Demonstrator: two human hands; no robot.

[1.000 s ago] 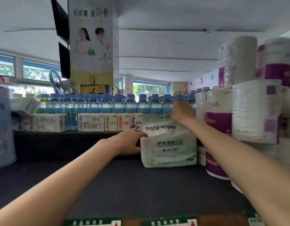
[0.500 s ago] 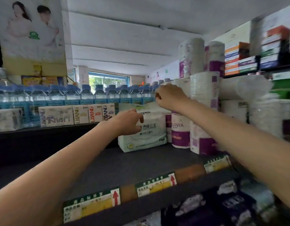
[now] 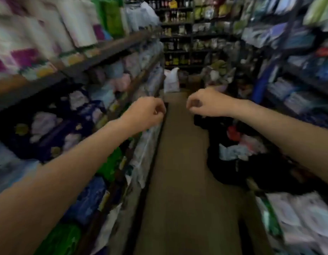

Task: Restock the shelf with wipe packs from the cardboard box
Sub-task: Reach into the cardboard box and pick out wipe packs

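Note:
The view is blurred and looks down a shop aisle. My left hand [image 3: 144, 113] and my right hand [image 3: 205, 103] hang in mid-air over the aisle, a little apart, with fingers loosely curled and nothing in them. The dark shelf [image 3: 108, 48] with the toilet-paper rolls [image 3: 74, 24] runs along the upper left, away from both hands. No wipe pack and no cardboard box can be made out in this frame.
A narrow brown floor strip [image 3: 179, 172] runs ahead between stocked shelves on both sides. A white sack [image 3: 171, 80] stands at the far end. A dark heap of bags and packs [image 3: 237, 150] lies on the floor at the right.
Both hands have come off the baby wipes pack, which stayed on the shelf. The view has swung right and down, from the shelf to the aisle.

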